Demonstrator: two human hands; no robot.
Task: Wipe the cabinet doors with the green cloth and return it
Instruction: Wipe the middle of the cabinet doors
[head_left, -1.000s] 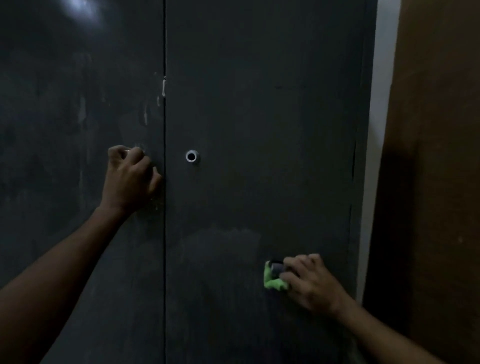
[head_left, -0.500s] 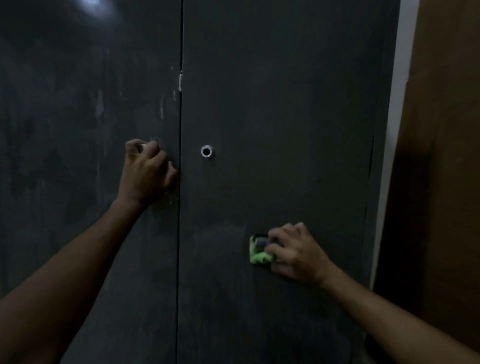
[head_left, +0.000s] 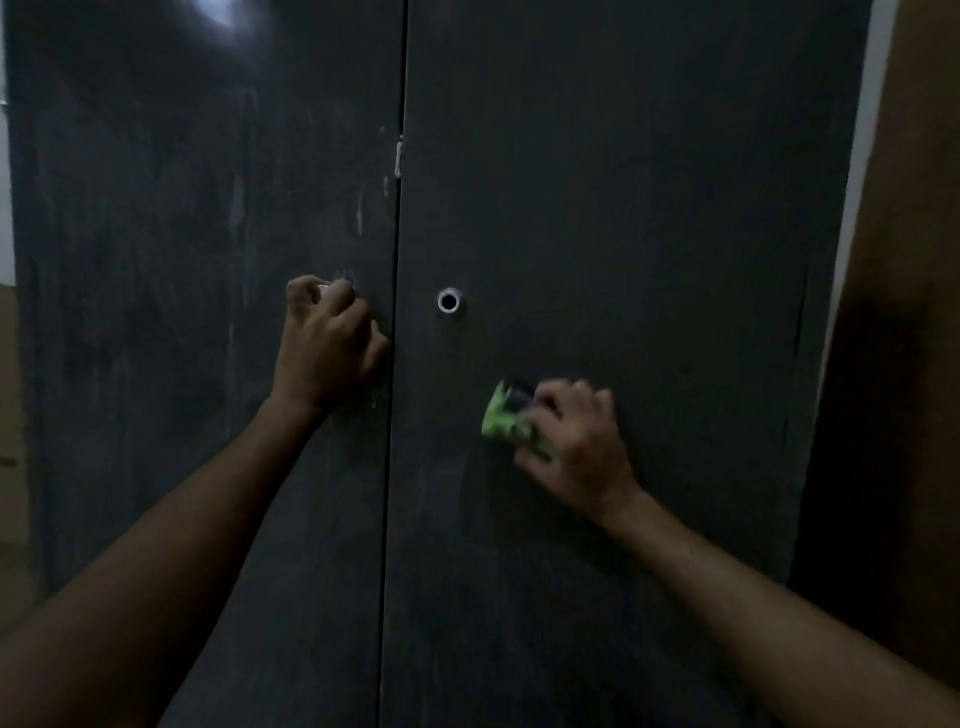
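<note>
A: Right, hands?
B: Left hand (head_left: 327, 348) curled tight around a knob on the left door (head_left: 182, 364), beside the seam. Right hand (head_left: 576, 447) has bent fingers (head_left: 550, 402) clamping the cloth (head_left: 506, 423) to the right door (head_left: 649, 260).
A: Cloth position?
B: Bunched under the fingertips, sticking out left of them, below the lock ring (head_left: 449, 301).
A: Writing?
B: None legible; too dim.

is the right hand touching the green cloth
Touching. The head view shows the right hand with its fingers curled round the green cloth, holding it against the right door; the cloth sticks out left of the fingers.
</note>
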